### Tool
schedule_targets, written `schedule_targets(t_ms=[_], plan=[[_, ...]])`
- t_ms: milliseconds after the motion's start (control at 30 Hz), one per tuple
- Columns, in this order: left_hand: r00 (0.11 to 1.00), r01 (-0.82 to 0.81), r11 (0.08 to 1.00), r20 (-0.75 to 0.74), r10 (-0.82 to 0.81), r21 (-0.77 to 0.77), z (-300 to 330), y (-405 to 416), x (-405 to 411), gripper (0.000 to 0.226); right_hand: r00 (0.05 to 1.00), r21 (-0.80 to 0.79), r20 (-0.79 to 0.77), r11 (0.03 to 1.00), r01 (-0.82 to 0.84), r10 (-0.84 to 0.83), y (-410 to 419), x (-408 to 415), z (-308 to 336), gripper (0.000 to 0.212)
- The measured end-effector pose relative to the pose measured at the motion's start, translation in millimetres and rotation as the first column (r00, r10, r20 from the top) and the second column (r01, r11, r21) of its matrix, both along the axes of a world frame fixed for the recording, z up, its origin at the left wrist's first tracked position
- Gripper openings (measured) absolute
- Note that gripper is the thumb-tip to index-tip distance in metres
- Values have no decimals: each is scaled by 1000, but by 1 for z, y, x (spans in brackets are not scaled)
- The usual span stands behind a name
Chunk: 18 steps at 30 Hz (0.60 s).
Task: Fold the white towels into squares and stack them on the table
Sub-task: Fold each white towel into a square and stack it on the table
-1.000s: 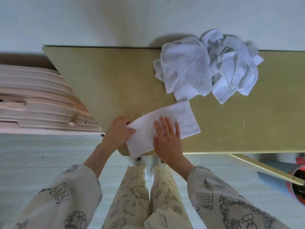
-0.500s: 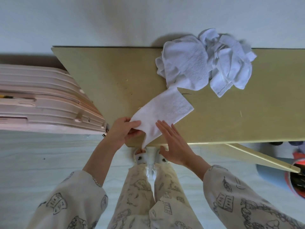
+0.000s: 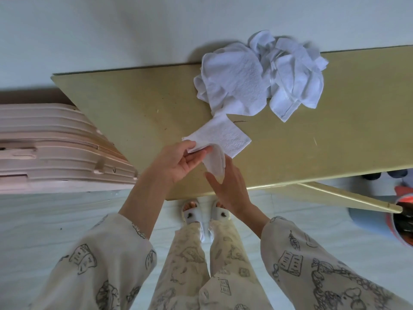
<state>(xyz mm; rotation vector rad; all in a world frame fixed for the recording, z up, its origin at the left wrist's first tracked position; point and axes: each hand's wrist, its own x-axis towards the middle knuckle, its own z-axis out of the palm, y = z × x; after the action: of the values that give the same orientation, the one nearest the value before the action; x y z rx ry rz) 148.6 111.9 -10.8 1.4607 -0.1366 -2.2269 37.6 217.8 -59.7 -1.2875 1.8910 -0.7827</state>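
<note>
Your left grip (image 3: 178,162) pinches the towel's (image 3: 225,135) near end; its long axis runs up-right from there across the tabletop (image 3: 138,104). Your right hand (image 3: 228,186), fingers straight, supports the drooping fold.

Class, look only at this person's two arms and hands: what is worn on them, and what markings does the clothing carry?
Both hands are bare: the left hand and right hand show no gloves or rings. Each arm wears a loose cream sleeve, pushed up the forearm, printed with dark line drawings: open books on the left sleeve; a book and a leaf on the right sleeve.
</note>
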Motion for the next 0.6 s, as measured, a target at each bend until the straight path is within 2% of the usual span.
schedule_targets(t_ms=[100,167,200,233,267,333,467,533,600], plan=[[996,25,998,90,-19,-62,-2,-4,1,12,994,-68,8,992,109,-109,-9,-6,-3,22],[947,161,967,308,-94,-198,-10,-3,5,20,988,-47,54,988,150,-147,-10,-13,-6,16],[875,304,908,462,-146,-289,-16,-3,10,33,985,-28,75,987,158,-156,-10,-16,-6,15],[769,484,793,613,-184,-370,-20,-2,15,44,984,-9,88,987,157,-156,-10,-19,-5,15],[654,659,623,731,-197,-421,-24,-2,19,51,983,9,98,988,152,-153,-10,-22,-2,16],[490,856,280,853,-178,-434,-32,-4,25,55,979,32,131,988,154,-157,-11,-29,0,17],[385,912,-137,922,-45,-388,-41,-12,27,50,975,74,161,987,145,-155,-14,-40,3,26],[389,890,-259,921,-1,-376,-39,-12,23,40,960,112,218,982,154,-176,-15,-46,2,28],[427,858,-314,904,-6,-407,-34,-6,17,34,929,159,297,971,181,-222,-17,-51,0,31]])
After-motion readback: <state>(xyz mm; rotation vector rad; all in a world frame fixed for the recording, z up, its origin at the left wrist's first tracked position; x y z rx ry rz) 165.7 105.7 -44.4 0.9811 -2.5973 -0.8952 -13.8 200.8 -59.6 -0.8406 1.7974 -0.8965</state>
